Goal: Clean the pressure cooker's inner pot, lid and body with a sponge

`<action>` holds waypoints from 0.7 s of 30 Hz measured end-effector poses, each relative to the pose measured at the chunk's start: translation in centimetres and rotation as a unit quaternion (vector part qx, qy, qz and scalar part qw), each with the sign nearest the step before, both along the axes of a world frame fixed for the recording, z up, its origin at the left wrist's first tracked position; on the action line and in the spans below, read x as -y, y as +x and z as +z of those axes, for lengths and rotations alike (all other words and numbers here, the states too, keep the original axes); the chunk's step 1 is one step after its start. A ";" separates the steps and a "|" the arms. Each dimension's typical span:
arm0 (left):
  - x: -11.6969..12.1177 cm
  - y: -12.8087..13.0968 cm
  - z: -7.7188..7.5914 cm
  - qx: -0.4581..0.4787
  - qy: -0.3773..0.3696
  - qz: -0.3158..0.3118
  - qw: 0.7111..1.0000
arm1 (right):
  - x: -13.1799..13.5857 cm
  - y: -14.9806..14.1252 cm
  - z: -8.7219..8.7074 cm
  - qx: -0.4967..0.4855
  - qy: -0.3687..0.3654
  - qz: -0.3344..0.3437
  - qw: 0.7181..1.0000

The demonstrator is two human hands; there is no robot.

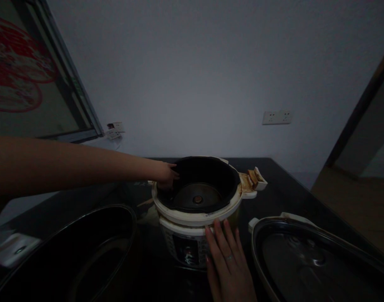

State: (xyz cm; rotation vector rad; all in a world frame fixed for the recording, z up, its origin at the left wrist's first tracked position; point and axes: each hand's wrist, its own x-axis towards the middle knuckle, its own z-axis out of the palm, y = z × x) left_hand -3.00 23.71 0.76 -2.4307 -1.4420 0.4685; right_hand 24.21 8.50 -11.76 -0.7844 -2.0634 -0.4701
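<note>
A white electric pressure cooker (192,220) stands lidless on the dark table, its round dark inside facing up. My left hand (167,175) reaches over its left rim into the opening; a couple of fingers stretch out apart, while the lower part is lost in shadow. I see nothing held in it. My right hand (228,260) rests with fingers spread against the cooker's front right side, a ring on one finger. At the bottom of the cooker's inside is a small round knob (197,200). A brown-stained hinge piece (250,178) sticks out at the right.
A large dark pot (132,226) stands at the front left. The cooker's lid (258,251) lies underside up at the right. A pale cloth-like item (150,217) sits left of the cooker. Behind are a wall with sockets (276,117) and a window (47,117).
</note>
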 end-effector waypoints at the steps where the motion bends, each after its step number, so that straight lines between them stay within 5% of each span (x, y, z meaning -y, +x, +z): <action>1: -0.4 -0.1 0.2 -0.003 -0.020 -0.019 1.000 | 0.0 0.0 0.0 -0.002 0.000 0.000 1.000; 11: -4.6 3.2 1.3 0.036 -0.167 -0.162 0.972 | -0.3 -0.1 -0.1 -0.022 0.040 -0.013 0.999; 16: -3.9 2.9 2.2 0.037 -0.187 -0.153 0.970 | -0.7 -0.2 -0.3 -0.019 0.053 -0.013 0.998; 21: -1.7 0.7 2.2 0.061 -0.136 -0.075 0.986 | -0.3 0.0 0.0 -0.024 0.030 -0.004 0.999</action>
